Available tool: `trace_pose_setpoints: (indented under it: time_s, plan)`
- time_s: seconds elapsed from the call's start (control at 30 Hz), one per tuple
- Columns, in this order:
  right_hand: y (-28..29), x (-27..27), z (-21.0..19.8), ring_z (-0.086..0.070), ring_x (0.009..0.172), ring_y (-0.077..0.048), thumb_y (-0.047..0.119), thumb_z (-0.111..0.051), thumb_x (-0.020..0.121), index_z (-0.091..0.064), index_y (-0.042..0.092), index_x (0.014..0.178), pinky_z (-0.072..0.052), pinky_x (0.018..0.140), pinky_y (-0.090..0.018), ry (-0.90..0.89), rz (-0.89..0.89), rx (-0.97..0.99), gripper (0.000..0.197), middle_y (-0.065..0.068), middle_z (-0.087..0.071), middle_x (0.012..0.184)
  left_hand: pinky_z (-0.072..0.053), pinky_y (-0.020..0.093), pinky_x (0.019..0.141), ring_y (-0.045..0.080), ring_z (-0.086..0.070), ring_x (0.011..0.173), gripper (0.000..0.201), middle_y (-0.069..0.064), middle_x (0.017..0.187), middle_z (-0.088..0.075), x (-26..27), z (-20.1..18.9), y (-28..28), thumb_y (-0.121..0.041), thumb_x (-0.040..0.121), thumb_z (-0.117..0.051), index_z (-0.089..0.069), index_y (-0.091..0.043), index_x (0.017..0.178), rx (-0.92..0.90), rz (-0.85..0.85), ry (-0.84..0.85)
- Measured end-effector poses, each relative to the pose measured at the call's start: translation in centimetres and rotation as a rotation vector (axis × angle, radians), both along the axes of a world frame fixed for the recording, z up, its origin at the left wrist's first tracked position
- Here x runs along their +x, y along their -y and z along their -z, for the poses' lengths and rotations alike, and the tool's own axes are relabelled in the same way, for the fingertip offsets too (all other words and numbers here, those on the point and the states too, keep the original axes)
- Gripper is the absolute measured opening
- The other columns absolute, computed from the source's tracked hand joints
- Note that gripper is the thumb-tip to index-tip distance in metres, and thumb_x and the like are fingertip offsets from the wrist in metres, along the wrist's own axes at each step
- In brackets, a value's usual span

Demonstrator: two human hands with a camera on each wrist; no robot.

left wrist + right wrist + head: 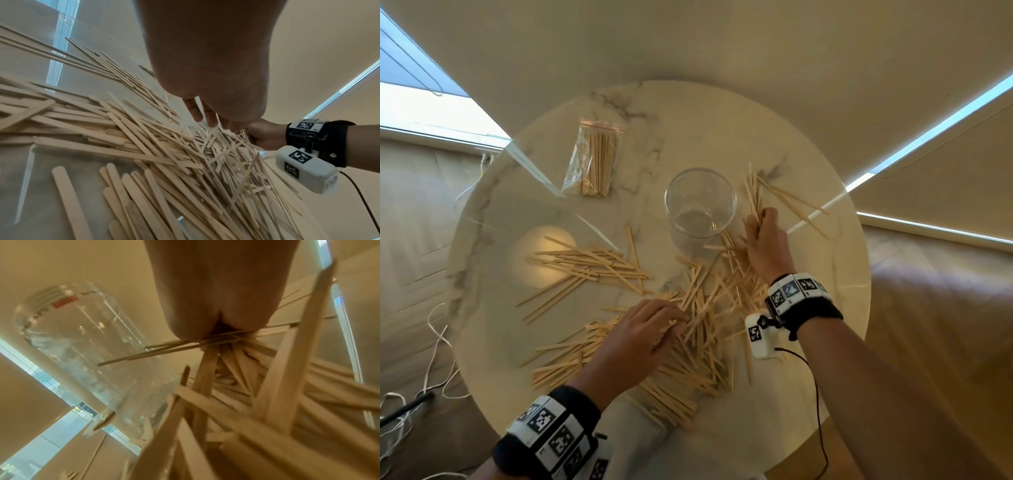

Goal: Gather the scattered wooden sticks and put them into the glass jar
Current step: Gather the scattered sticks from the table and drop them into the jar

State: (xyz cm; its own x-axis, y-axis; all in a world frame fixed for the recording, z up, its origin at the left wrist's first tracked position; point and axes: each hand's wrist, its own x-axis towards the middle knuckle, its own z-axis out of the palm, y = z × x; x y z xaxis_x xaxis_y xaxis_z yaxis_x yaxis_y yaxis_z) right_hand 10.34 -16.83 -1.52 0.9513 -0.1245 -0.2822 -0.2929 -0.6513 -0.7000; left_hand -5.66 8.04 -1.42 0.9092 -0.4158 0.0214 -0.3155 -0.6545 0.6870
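Warm dim light, bright window strips, glare on the table (808, 144), wide-angle bending, blurred right-wrist view.

Pale matt wooden sticks (599, 263) lie on a glossy, veined marble desk (722, 130); clear smooth glass jar (700, 202) at twelve o'clock.

A round marble table (722, 113) stands on wooden flooring (935, 325); drawn blinds (722, 41) (daylight leaking at the edges) fill the upper frame.
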Motion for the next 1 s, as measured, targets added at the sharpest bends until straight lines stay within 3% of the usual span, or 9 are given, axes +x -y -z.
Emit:
trace_pose_setpoints:
  time_s: [0.2, 0.27, 0.33, 0.43, 0.6, 0.73, 0.83, 0.9, 1.0]
  plan:
    - [0.3, 0.6, 0.6, -0.060, 0.063, -0.022, 0.041, -0.039, 0.107, -0.046, 0.012, 0.106, -0.056, 0.061, -0.051, 0.042, 0.153, 0.117, 0.030, -0.003, -0.062, 0.078, -0.056, 0.034, 0.097, 0.009, -0.060, 0.117, 0.026, -0.007, 0.126, -0.064, -0.1, 0.0, 0.4, -0.031, 0.104, -0.053, -0.067, -0.022, 0.124, 0.022, -0.003, 0.007]
    - [0.4, 0.7, 0.5, -0.065, 0.062, -0.019, 0.043, -0.042, 0.106, -0.050, 0.015, 0.108, -0.057, 0.053, -0.041, 0.000, 0.245, 0.242, 0.030, -0.005, -0.066, 0.081, -0.056, 0.033, 0.094, 0.010, -0.062, 0.113, 0.024, -0.006, 0.122, -0.064, 0.3, -0.3, 1.0, -0.029, 0.104, -0.055, -0.067, -0.018, 0.122, -0.030, -0.012, -0.007]
    - [0.5, 0.8, 0.3, -0.059, 0.053, -0.012, 0.044, -0.045, 0.104, -0.052, 0.015, 0.104, -0.047, 0.045, -0.028, -0.028, 0.338, 0.385, 0.030, -0.002, -0.062, 0.074, -0.056, 0.028, 0.088, 0.003, -0.061, 0.106, 0.024, -0.007, 0.118, -0.063, 1.2, -1.1, 2.2, -0.032, 0.106, -0.054, -0.063, -0.019, 0.124, -0.099, -0.044, -0.051]
    - [0.8, 0.6, -0.3, -0.040, 0.047, -0.013, 0.044, -0.048, 0.103, -0.045, 0.016, 0.092, -0.032, 0.042, -0.027, -0.025, 0.408, 0.660, 0.031, 0.000, -0.048, 0.063, -0.055, 0.015, 0.079, 0.000, -0.061, 0.094, 0.042, -0.011, 0.118, -0.057, 3.6, -2.7, 5.3, -0.043, 0.103, -0.054, -0.045, -0.026, 0.141, -0.161, -0.135, -0.153]
    - [1.3, -0.5, -1.9, -0.032, 0.047, -0.015, 0.056, -0.026, 0.108, -0.048, 0.017, 0.092, -0.028, 0.041, -0.025, 0.054, 0.223, 0.833, 0.047, -0.006, -0.037, 0.064, -0.059, 0.020, 0.073, 0.010, -0.066, 0.077, 0.059, -0.003, 0.115, -0.059, 8.6, -5.6, 11.0, -0.034, 0.101, -0.062, -0.036, -0.011, 0.150, -0.345, -0.128, -0.049]
    - [1.5, -1.4, -2.5, -0.049, 0.051, -0.016, 0.054, -0.013, 0.105, -0.052, 0.011, 0.084, -0.039, 0.048, -0.024, 0.074, 0.022, 0.913, 0.062, -0.007, -0.048, 0.063, -0.059, 0.021, 0.079, 0.010, -0.067, 0.085, 0.031, 0.008, 0.111, -0.063, 12.7, -6.3, 12.9, -0.018, 0.100, -0.066, -0.061, -0.002, 0.126, -0.297, -0.132, 0.164]
    - [1.3, -1.4, -2.6, -0.038, 0.044, -0.009, 0.064, -0.012, 0.095, -0.054, -0.002, 0.099, -0.034, 0.042, -0.019, 0.056, -0.048, 0.904, 0.078, -0.001, -0.042, 0.058, -0.056, 0.014, 0.079, 0.003, -0.062, 0.088, 0.024, 0.009, 0.110, -0.065, 15.4, -6.5, 13.3, -0.015, 0.100, -0.067, -0.065, -0.003, 0.120, -0.211, -0.184, 0.219]
    - [1.3, -1.3, -2.6, -0.033, 0.043, -0.011, 0.061, -0.009, 0.095, -0.060, 0.007, 0.111, -0.031, 0.041, -0.021, 0.053, -0.070, 0.900, 0.076, -0.002, -0.040, 0.058, -0.061, 0.023, 0.077, 0.009, -0.066, 0.088, 0.031, 0.007, 0.115, -0.064, 16.1, -7.2, 13.7, -0.018, 0.101, -0.065, -0.062, -0.006, 0.129, -0.200, -0.194, 0.192]
    - [1.7, -1.0, -2.6, -0.033, 0.043, -0.011, 0.061, -0.013, 0.101, -0.065, 0.020, 0.091, -0.029, 0.041, -0.022, 0.006, -0.007, 0.970, 0.067, -0.003, -0.040, 0.057, -0.059, 0.018, 0.077, 0.007, -0.065, 0.086, 0.037, 0.004, 0.122, -0.062, 15.2, -7.8, 14.1, -0.021, 0.103, -0.062, -0.057, -0.008, 0.137, -0.219, -0.198, 0.167]
